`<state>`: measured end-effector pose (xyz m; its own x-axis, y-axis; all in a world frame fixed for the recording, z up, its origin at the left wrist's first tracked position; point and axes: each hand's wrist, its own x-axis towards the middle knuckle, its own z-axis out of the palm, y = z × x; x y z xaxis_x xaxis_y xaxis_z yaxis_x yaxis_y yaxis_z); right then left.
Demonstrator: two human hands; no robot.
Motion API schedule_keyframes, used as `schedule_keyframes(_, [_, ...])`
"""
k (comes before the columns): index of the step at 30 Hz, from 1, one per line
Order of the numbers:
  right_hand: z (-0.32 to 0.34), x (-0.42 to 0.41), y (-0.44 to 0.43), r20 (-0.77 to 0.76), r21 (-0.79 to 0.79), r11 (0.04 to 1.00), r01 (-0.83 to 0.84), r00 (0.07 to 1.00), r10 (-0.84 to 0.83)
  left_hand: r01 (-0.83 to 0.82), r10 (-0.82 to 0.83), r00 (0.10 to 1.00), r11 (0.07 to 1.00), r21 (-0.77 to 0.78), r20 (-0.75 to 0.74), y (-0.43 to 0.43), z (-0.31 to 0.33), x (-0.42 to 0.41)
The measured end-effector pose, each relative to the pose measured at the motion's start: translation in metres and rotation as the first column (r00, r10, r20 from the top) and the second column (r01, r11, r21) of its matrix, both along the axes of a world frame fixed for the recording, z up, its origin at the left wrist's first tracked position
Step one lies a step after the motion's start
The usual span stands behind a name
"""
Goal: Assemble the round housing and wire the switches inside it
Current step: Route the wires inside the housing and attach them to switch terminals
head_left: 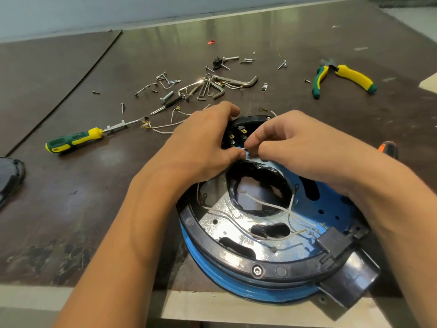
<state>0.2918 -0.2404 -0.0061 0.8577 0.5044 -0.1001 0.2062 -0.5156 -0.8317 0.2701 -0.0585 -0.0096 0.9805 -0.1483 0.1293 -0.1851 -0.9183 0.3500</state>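
The round blue housing (331,214) with a black rim (236,261) lies open at the table's front edge, a shiny metal plate and several white wires (267,207) inside. Black switches (238,134) with brass terminals sit at its far side. My left hand (203,143) grips the housing's far rim, its thumb against a white wire end (244,151). My right hand (300,145) pinches that same wire end just in front of the switches.
A green-and-yellow screwdriver (75,139) lies to the left, yellow-green pliers (343,76) at the far right. Several screws, hex keys (212,87) and loose wires are scattered behind the housing. A dark cover (9,176) sits at the left edge, an orange handle (387,147) at the right.
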Motion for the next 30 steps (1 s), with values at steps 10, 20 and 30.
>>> schedule_keyframes(10, [-0.0005, 0.0003, 0.0038, 0.064, -0.119, 0.991, 0.052, 0.997, -0.044, 0.002, -0.002, 1.000, 1.000, 0.013, 0.023, 0.0000, -0.0014, -0.0005])
schedule_keyframes(20, [-0.0028, 0.0019, 0.0045, 0.107, -0.188, 0.982, -0.009, 0.994, 0.030, 0.018, -0.019, 0.999, 0.999, 0.043, 0.026, 0.0004, 0.0001, 0.0005])
schedule_keyframes(30, [-0.0051, 0.0013, 0.0049, 0.102, -0.189, 0.980, -0.054, 0.992, 0.074, 0.037, -0.039, 0.999, 0.998, 0.048, 0.035, 0.0004, 0.0008, 0.0029])
